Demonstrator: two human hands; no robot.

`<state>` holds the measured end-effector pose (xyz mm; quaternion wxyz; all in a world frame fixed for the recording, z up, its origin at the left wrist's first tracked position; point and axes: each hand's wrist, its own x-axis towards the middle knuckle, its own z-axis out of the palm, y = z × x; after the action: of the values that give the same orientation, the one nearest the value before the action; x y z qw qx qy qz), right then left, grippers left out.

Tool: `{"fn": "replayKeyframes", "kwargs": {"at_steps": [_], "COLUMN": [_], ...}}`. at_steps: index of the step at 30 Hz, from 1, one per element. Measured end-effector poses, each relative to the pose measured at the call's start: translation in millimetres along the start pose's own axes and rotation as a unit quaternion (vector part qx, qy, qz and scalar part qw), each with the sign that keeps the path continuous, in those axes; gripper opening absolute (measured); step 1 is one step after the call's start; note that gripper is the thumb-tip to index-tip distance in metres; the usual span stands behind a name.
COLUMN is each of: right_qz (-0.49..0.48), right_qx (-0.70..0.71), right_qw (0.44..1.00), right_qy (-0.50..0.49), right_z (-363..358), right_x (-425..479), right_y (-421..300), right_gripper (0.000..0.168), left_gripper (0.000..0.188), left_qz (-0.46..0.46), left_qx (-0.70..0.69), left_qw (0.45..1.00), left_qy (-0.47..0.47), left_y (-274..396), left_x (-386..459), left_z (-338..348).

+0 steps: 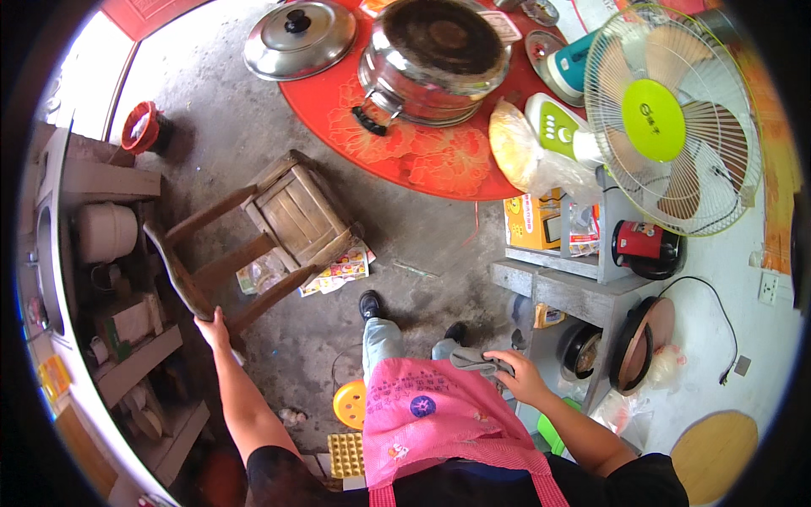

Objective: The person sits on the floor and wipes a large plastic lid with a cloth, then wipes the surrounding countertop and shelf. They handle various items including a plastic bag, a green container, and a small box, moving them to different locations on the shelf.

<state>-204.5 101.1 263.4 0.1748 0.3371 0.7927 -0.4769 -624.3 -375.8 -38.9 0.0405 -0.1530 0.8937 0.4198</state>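
Observation:
A wooden chair [296, 209] with a slatted seat stands on the concrete floor to the left of my feet. My left hand [212, 326] grips the top rail of its backrest at the near end. In my right hand [518, 374] is a folded grey cloth [472, 360], held in front of my pink apron [437, 412]. Under the chair lie a printed paper sheet [339, 271] and a clear plastic bag [261, 272].
A round table with a red cover [355, 139] carries a large steel pot [418, 95] and a pot lid [301, 41]. An electric fan [671, 120] stands at right above a grey cabinet [570, 282]. Open shelves [139, 358] line the left; a yellow stool [350, 404] is near my legs.

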Motion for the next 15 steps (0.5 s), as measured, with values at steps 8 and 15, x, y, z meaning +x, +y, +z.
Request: {"fn": "replayKeyframes", "kwargs": {"at_steps": [8, 15], "right_qz": [-0.015, -0.049], "right_qx": [-0.013, -0.005], "right_qw": [1.000, 0.998], "right_qy": [0.013, 0.043], "right_z": [17.0, 21.7], "right_x": [20.2, 28.2], "right_y": [-23.2, -20.9], "right_gripper": [0.039, 0.037], "left_gripper": [0.068, 0.067], "left_qz": [-0.057, 0.261], "left_qx": [0.065, 0.277], "left_qw": [0.996, 0.919], "left_qy": [-0.039, 0.103], "left_y": [39.9, 123.4], "left_x": [36.8, -57.9], "left_z": [-12.0, -14.8]}}
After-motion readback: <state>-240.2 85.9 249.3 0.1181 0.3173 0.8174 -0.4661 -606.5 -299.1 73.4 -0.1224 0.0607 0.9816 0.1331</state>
